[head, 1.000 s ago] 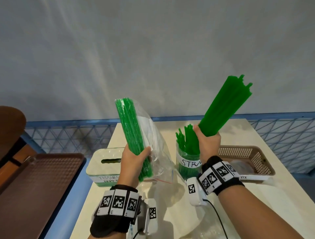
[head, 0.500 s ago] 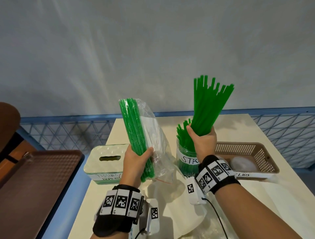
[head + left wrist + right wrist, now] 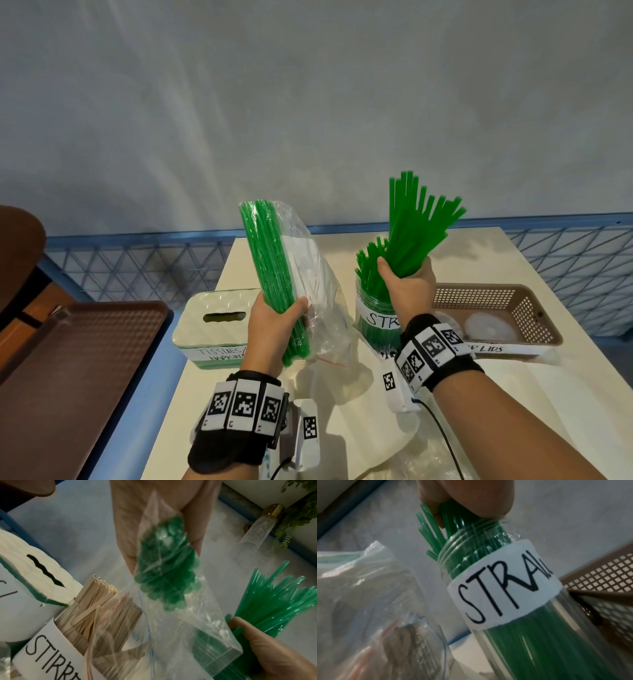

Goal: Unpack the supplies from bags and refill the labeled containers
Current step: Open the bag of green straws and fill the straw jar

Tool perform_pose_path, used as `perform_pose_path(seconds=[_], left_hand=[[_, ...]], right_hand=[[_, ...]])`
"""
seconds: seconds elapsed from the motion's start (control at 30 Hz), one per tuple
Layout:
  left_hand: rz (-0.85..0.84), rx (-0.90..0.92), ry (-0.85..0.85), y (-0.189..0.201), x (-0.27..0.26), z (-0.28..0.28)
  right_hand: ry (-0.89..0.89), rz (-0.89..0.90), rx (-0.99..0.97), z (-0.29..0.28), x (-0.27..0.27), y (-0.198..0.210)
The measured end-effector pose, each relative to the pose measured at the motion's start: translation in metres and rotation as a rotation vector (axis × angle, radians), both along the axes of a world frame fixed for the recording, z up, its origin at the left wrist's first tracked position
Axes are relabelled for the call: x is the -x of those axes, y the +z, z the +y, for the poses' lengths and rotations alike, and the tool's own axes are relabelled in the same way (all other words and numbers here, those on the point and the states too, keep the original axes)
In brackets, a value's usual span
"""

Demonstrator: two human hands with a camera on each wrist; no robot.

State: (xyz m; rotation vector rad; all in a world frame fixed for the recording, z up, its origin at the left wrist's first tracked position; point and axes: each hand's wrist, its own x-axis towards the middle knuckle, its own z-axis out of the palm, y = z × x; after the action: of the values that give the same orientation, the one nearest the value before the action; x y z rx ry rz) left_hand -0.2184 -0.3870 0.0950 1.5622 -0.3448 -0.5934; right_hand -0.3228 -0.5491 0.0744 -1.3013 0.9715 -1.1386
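Left hand (image 3: 274,325) is wrapped around a crinkly clear plastic bag (image 3: 308,274) with a tight bundle of thin green straws inside, held up off the desk (image 3: 513,394) and leaning a bit toward 11 o'clock. Right hand (image 3: 407,291) has its fingers curled around a loose bunch (image 3: 414,226) of bare straws, fanning out toward 1 o'clock at the top. Their lower ends go into the mouth of the jar (image 3: 373,315), a clear round plastic one with a threaded neck and a white paper label reading "STRA…"; it's already packed with straws.

At 9 o'clock from the jar there's a white quilted-looking tissue box (image 3: 212,329) with a slot on top and a handwritten label. At 3 o'clock sits a brown perforated plastic basket (image 3: 534,318) labelled "LIDS", round translucent lids inside. The left wrist view also catches a labelled container (image 3: 56,642) of flat wooden stirrers just beside the bag.
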Motion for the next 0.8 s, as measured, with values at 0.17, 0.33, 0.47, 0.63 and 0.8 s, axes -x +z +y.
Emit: perform_pose_path(seconds=[0.17,0.33,0.47,0.63,0.8], left_hand=[[0.001,0.003,0.009,0.001,-0.001,0.003],[0.005,0.011,0.002,0.002,0.001,0.005],[0.005,0.005,-0.004,0.002,0.002,0.006],[0.000,-0.002,-0.018,0.002,0.005,0.006],[-0.018,-0.008,-0.024,0.004,0.006,0.008]], right_hand=[[0.025,-0.063,-0.058,-0.001,0.000,0.002],[-0.043,0.027,-0.070,-0.007,-0.001,-0.020],[-0.005,-0.064,0.005,0.003,0.007,0.011],[-0.049,0.022,0.179,0.003,0.005,0.015],[-0.052,0.112,0.239,0.001,0.002,0.008]])
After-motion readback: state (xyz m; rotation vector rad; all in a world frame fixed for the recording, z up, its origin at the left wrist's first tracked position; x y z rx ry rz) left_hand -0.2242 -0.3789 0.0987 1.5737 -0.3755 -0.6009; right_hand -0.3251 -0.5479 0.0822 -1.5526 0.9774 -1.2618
